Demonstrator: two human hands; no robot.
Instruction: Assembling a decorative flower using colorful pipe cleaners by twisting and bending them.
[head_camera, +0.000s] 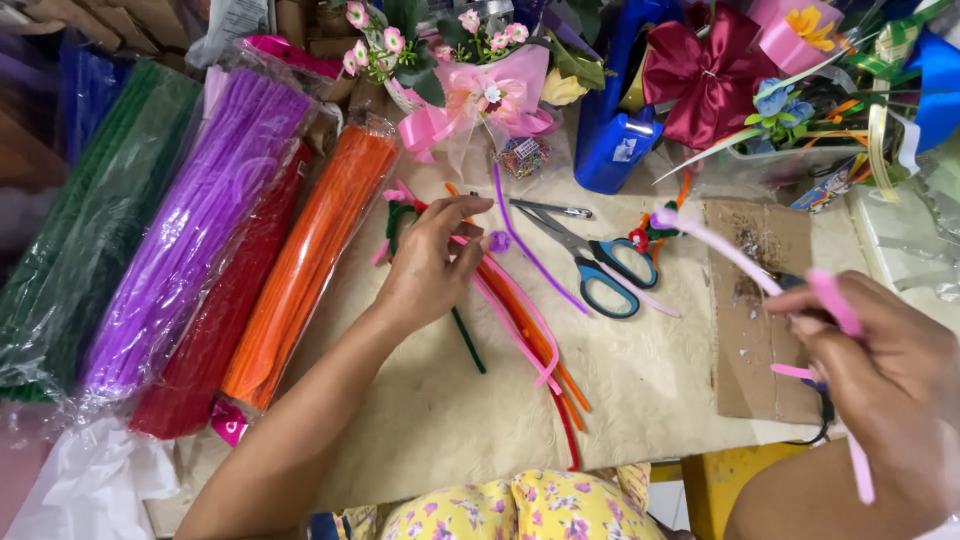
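Observation:
My left hand (432, 262) reaches over a loose bunch of pipe cleaners (520, 335) in pink, orange, red and green on the table, fingertips touching a small purple coiled piece (499, 241). My right hand (880, 375) is at the lower right, closed on pink pipe cleaners (725, 252) whose long fuzzy end points up and left. Blue-handled scissors (600, 268) lie between the two hands. A single purple pipe cleaner (530, 250) lies beside the scissors.
Plastic-wrapped packs of pipe cleaners lie at left: green (90, 220), purple (195, 230), red (225, 320), orange (315, 250). A piece of cardboard (760, 340) sits at right. Pink flower arrangements (470, 80), a maroon bow (708, 75) and ribbons crowd the back.

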